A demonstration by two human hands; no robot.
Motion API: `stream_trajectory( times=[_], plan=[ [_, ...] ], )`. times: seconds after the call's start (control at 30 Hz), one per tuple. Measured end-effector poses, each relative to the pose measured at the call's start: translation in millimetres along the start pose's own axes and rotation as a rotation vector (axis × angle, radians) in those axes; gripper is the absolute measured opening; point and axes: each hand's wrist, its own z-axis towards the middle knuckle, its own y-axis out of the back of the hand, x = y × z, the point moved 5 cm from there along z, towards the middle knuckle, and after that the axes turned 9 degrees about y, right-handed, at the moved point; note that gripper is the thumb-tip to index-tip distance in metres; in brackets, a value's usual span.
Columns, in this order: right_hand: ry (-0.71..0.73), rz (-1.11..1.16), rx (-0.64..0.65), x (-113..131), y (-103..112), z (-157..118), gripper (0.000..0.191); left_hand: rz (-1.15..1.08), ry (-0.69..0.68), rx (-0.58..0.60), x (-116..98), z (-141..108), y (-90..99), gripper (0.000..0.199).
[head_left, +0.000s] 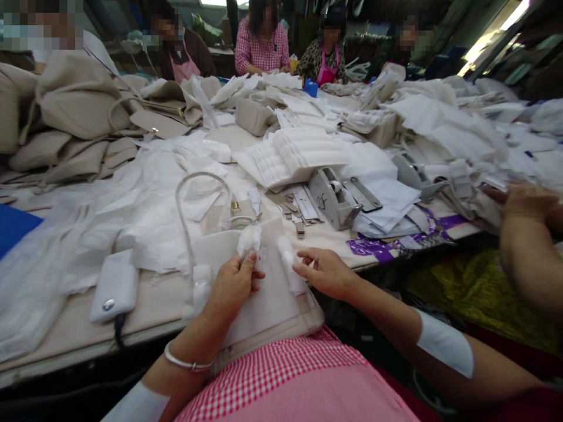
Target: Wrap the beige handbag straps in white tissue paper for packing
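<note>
A beige bag [314, 319] lies flat at the table's front edge, mostly covered by a white padding sheet [268, 319]. Its thin strap [179, 202] loops up to the left. My left hand [235, 284] pinches a crumpled piece of clear-white wrapping [250, 239] near the bag's top; what is inside the wrapping I cannot make out. Just right of it, my right hand [325, 272] has its fingers apart and slightly curled. Its fingertips are beside a white wrapped strip [290, 264] on the sheet, and whether they touch it is unclear.
A white power bank [115, 284] with a cable lies at left. Beyond the bag stand a grey tape dispenser [333, 196], a phone [363, 193] and white papers [391, 205]. Beige bags [79, 99] pile up far left. A co-worker's arm [530, 252] reaches in at right; several people sit opposite.
</note>
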Motion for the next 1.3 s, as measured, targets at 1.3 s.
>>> stream_trajectory(
  times=[1.3],
  plan=[
    [0.041, 0.33, -0.033, 66, -81, -36, 0.03, 0.529, -0.378, -0.003, 2, -61, 18.9, 0.039]
  ],
)
